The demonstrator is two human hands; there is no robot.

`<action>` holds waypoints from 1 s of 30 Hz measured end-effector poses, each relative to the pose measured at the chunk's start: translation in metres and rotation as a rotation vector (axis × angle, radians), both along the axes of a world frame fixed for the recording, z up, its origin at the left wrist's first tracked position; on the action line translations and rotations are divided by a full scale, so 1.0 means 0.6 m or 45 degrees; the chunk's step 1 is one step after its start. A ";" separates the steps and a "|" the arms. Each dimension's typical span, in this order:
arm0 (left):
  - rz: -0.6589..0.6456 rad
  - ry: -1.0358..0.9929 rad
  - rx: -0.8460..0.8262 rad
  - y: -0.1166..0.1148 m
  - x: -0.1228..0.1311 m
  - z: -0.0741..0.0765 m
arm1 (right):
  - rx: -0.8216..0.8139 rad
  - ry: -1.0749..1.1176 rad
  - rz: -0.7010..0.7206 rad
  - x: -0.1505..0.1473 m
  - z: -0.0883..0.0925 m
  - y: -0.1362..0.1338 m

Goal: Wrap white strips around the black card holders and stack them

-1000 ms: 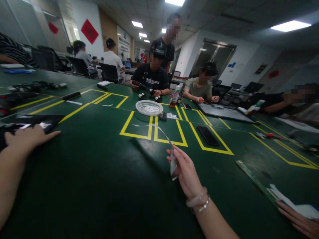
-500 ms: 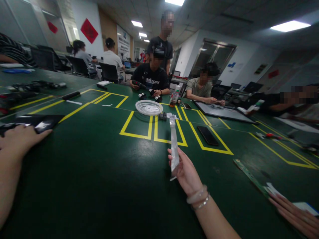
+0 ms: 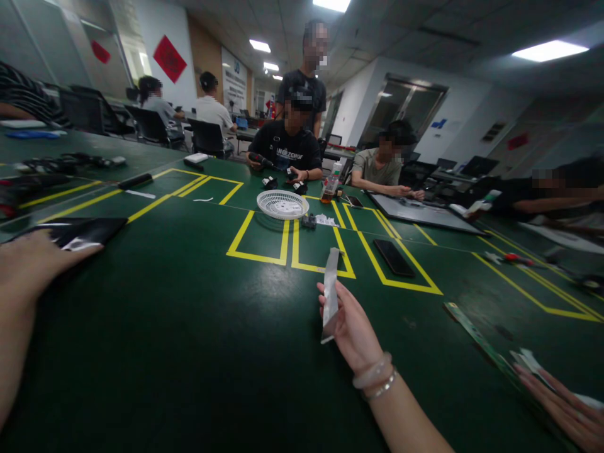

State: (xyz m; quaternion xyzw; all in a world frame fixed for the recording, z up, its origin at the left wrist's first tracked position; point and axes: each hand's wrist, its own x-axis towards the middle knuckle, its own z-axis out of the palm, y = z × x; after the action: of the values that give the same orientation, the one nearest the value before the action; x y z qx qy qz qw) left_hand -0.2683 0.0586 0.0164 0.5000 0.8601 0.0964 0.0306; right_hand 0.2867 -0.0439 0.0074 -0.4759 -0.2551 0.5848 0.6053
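My right hand [image 3: 352,321] is closed on a silvery foil-like strip [image 3: 331,286], pinched between thumb and fingers. The strip points up and away over the green table [image 3: 226,352]. At the left edge, my left hand [image 3: 28,264] lies over a glossy black sheet [image 3: 106,228], its thumb stretched along the near edge. The other fingers are blurred and partly out of sight. Beyond the strip lie a small dark block [image 3: 309,221], a crumpled whitish piece [image 3: 326,219] and a round white slotted plastic grille [image 3: 283,205].
A black phone [image 3: 393,257] lies within yellow tape outlines. At lower right, another person's hand [image 3: 554,399] is beside a long green circuit board [image 3: 476,336]. Cables [image 3: 70,162] and a black cylinder [image 3: 135,182] lie at left. People sit across the table around a grey panel [image 3: 427,211].
The silvery strip's far end has come down towards my right hand and looks shorter. My left hand and the black sheet have shifted slightly right. The other person's hand has moved a little.
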 end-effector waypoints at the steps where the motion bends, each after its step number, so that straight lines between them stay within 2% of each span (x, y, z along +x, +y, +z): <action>1: -0.004 0.043 -0.021 0.004 0.007 0.005 | 0.004 -0.007 0.003 -0.001 0.000 -0.001; 3: -0.043 0.125 -0.068 0.014 0.033 0.019 | 0.016 -0.016 0.001 -0.001 0.001 -0.001; 6: -0.390 0.139 0.030 0.027 0.104 0.034 | 0.019 -0.024 -0.023 -0.002 0.005 -0.002; 9: -0.800 0.048 0.147 0.022 0.201 0.031 | 0.003 -0.029 -0.051 -0.003 0.010 -0.002; 13: -1.295 -0.104 0.173 -0.026 0.329 0.010 | 0.012 -0.052 -0.061 -0.003 0.014 -0.003; 16: -1.583 -0.202 0.144 -0.071 0.392 0.000 | 0.022 -0.085 -0.043 -0.005 0.015 -0.003; 18: -1.720 -0.283 0.133 -0.096 0.417 -0.004 | 0.037 -0.103 -0.050 -0.007 0.015 -0.003; 21: -1.829 -0.354 0.111 -0.116 0.436 -0.011 | 0.054 -0.115 -0.070 -0.011 0.015 -0.003; 26: -1.839 -0.378 0.073 -0.113 0.444 -0.034 | 0.120 -0.267 -0.039 -0.014 0.012 -0.005; 30: -1.882 -0.338 0.087 -0.106 0.441 -0.043 | 0.315 -0.563 0.032 -0.013 0.005 -0.006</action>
State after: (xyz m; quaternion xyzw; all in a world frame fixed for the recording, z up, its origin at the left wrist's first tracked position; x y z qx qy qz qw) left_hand -0.0040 -0.0048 -0.0095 0.9320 0.2862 0.1368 0.1754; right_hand 0.2789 -0.0475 0.0106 -0.5112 -0.4569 0.4383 0.5812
